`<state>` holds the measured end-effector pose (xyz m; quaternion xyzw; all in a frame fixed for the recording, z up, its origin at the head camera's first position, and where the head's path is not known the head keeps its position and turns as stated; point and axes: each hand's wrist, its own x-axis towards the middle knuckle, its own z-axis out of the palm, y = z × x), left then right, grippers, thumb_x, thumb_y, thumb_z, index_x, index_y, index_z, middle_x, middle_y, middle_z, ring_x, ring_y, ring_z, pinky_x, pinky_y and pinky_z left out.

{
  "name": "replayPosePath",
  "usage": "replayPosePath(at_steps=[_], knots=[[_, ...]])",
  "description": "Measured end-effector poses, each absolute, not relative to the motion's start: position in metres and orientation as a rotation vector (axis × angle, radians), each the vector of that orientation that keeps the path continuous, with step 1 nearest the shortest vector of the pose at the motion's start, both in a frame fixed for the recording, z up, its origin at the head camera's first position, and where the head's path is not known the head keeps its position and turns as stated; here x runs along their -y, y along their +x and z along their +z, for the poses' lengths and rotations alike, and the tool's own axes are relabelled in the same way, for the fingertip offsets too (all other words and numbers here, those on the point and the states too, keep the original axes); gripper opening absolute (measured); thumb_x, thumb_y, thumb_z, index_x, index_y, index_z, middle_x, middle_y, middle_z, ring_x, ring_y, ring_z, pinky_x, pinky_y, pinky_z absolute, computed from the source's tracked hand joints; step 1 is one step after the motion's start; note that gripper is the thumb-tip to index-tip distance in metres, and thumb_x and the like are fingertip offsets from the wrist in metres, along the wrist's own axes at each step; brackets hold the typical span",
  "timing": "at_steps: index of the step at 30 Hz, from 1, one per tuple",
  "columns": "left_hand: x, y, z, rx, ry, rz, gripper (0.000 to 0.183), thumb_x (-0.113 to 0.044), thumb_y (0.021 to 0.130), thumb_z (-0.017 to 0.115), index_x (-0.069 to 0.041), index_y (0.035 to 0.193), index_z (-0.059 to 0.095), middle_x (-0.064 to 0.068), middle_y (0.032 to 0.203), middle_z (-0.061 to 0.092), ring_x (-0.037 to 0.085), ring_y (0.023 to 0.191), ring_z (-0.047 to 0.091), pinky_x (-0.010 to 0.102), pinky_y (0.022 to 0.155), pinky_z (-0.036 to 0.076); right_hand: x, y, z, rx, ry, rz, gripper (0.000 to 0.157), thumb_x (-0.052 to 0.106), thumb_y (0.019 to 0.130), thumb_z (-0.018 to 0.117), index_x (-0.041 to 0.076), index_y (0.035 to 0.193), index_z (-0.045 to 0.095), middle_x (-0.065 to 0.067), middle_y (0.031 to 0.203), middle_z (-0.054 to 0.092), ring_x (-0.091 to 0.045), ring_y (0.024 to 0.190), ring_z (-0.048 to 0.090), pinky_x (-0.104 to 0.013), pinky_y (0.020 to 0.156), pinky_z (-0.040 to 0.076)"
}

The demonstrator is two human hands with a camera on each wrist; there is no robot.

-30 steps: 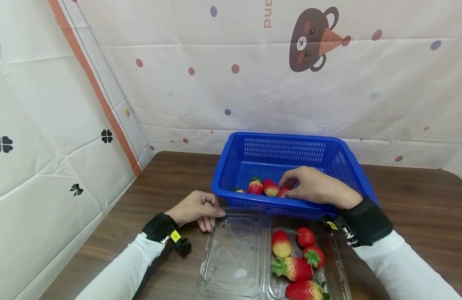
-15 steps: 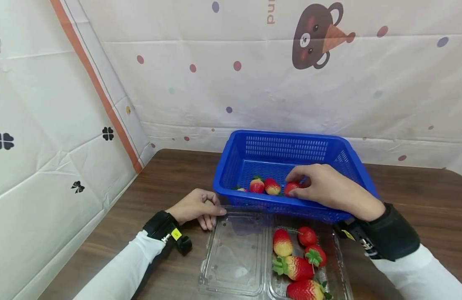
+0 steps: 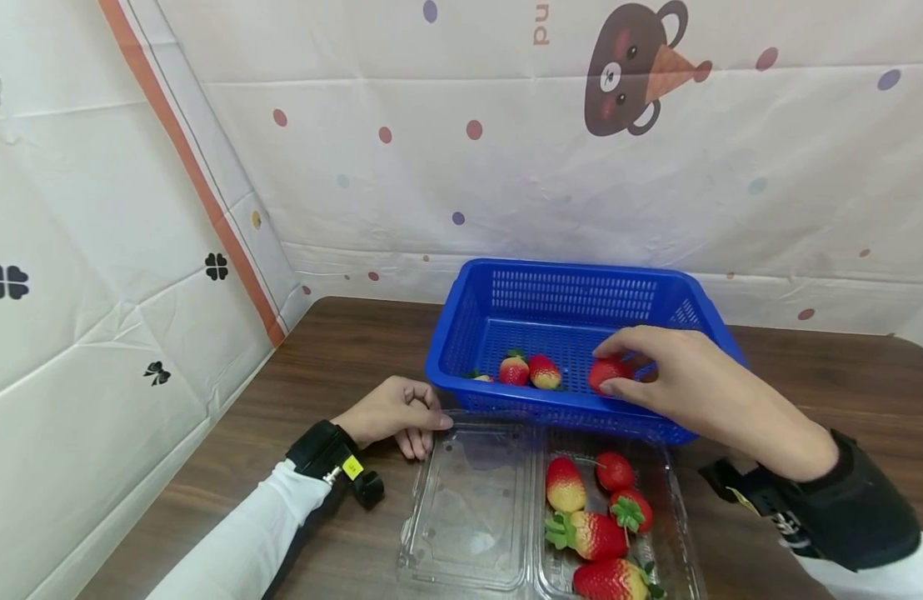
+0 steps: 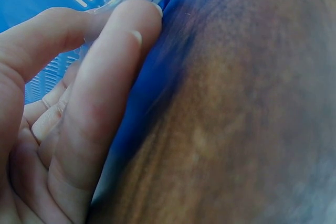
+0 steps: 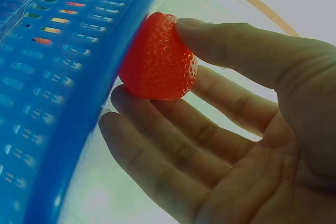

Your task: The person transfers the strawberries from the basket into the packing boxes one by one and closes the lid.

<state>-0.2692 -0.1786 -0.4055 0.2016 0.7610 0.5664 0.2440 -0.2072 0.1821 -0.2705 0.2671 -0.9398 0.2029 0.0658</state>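
My right hand [image 3: 682, 379] pinches a red strawberry [image 3: 608, 375] between thumb and fingers, over the front right part of the blue basket [image 3: 574, 268]. In the right wrist view this strawberry [image 5: 160, 59] shows beside the basket's rim, held at the fingertips. My left hand [image 3: 394, 417] pinches the far left corner of the clear plastic clamshell's lid [image 3: 472, 500] between thumb and forefinger. The left wrist view shows the thumb and finger [image 4: 105, 82] meeting on the clear edge. Several strawberries [image 3: 592, 536] lie in the clamshell's right half.
More strawberries [image 3: 514, 369] lie at the front left inside the basket. The unfolded clamshell sits right in front of the basket on a brown wooden table [image 3: 341, 350]. A patterned white cloth [image 3: 356, 192] hangs behind the table and along its left side.
My right hand has moved rightward and slightly up, bringing the strawberry away from the others in the basket. My left hand stays at the lid's corner.
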Motion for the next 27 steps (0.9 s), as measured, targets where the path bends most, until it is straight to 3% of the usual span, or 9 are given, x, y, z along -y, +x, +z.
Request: replayPosePath(at_steps=[18,27], knots=[[0.178,-0.270,-0.404,-2.091,0.544,1.539,0.033,-0.029,0.082,0.076,-0.001,0.088,0.061,0.013,0.064,0.069,0.022,0.050,0.065,0.026,0.044,0.057,-0.193,-0.171,-0.276,2.575,0.943,0.411,0.038,0.019,0.072,0.084,0.022,0.106,0.068,0.011,0.097,0.068,-0.002,0.079,0.059,-0.030,0.060,0.058],[0.179,-0.269,-0.406,-2.096,0.550,1.541,0.032,-0.029,0.083,0.076,0.000,0.087,0.061,0.014,0.064,0.068,0.024,0.051,0.065,0.025,0.045,0.057,-0.188,-0.164,-0.281,2.539,1.056,0.436,0.041,0.018,0.070,0.085,0.022,0.106,0.067,0.016,0.097,0.065,0.000,0.083,0.059,-0.028,0.063,0.059]])
